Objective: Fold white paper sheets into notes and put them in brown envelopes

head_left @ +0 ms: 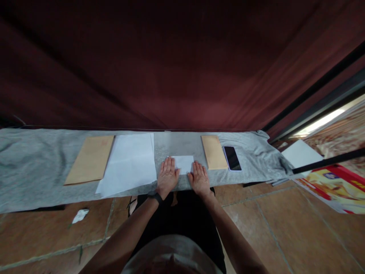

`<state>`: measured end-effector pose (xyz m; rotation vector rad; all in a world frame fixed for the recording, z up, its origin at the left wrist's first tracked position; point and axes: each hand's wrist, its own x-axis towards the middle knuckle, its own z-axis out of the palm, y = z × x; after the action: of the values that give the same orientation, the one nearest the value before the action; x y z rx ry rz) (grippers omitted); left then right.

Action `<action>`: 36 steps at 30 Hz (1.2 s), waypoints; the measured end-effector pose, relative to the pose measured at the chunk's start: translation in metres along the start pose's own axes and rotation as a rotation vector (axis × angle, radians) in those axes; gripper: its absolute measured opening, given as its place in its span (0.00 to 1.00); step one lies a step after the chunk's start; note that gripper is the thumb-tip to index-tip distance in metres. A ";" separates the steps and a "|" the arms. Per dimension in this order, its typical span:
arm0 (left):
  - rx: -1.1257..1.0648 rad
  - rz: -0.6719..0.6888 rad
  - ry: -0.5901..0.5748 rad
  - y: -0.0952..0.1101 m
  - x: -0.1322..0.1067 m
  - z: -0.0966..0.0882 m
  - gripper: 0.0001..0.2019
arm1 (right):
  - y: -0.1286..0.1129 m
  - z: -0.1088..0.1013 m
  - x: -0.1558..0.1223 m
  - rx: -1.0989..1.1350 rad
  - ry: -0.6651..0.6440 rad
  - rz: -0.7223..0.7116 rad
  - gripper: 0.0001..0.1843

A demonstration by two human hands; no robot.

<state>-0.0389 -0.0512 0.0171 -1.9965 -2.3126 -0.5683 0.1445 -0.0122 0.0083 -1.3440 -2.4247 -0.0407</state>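
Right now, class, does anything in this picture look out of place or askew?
A white scrap lies on the tiled floor at lower left, looking like dropped litter. On the grey cloth, the large white sheets overlap unevenly, their edges not squared up.

On the left wrist we see a slim black band (155,196), smooth and rounded; whether it carries a watch face we cannot tell. Just beyond the band, the left hand (167,177) is bare, as is the left forearm (129,228) on its nearer side. To the band's right we find the bare right hand (199,179) and right forearm (228,232), plain black legwear (182,219) and, nearer than the band, a loose greyish top (173,247).
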 end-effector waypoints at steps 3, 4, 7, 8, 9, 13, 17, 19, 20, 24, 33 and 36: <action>-0.017 -0.047 0.055 0.001 -0.006 0.001 0.31 | -0.001 -0.001 0.000 0.008 -0.003 0.018 0.32; -0.023 -0.060 0.071 0.001 -0.007 0.001 0.32 | -0.003 -0.002 0.000 0.011 0.000 0.030 0.32; -0.030 -0.077 0.100 0.003 -0.009 0.002 0.32 | -0.009 -0.006 0.002 0.025 0.010 0.040 0.34; -0.031 -0.078 0.103 0.004 -0.010 0.002 0.32 | -0.013 -0.007 0.002 0.033 0.006 0.022 0.33; -0.030 -0.079 0.104 0.004 -0.010 0.002 0.32 | -0.016 -0.008 0.003 0.041 -0.003 -0.007 0.33; -0.017 -0.081 0.089 0.004 -0.010 0.000 0.31 | -0.027 -0.009 0.002 0.053 -0.043 -0.106 0.29; 0.010 -0.098 0.050 0.004 -0.011 -0.003 0.29 | -0.029 -0.006 -0.003 0.030 -0.014 -0.070 0.32; 0.022 -0.110 0.018 0.004 -0.012 -0.005 0.28 | -0.028 -0.005 -0.006 0.022 0.004 -0.054 0.32; 0.022 -0.115 0.001 0.004 -0.012 -0.007 0.28 | -0.027 -0.005 -0.007 0.019 0.011 -0.047 0.33; -0.057 -0.162 -0.040 0.004 -0.003 -0.015 0.27 | -0.026 -0.005 -0.010 0.012 0.015 -0.033 0.34; -0.744 -0.628 -0.050 -0.005 0.030 -0.035 0.27 | -0.027 -0.006 -0.010 0.009 0.018 -0.023 0.33; -0.897 -0.683 -0.038 -0.001 0.028 -0.039 0.30 | -0.030 -0.008 -0.008 0.024 0.013 -0.004 0.32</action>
<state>-0.0529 -0.0362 0.0605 -1.2637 -3.0721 -1.8800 0.1260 -0.0366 0.0180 -1.3242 -2.4096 -0.0221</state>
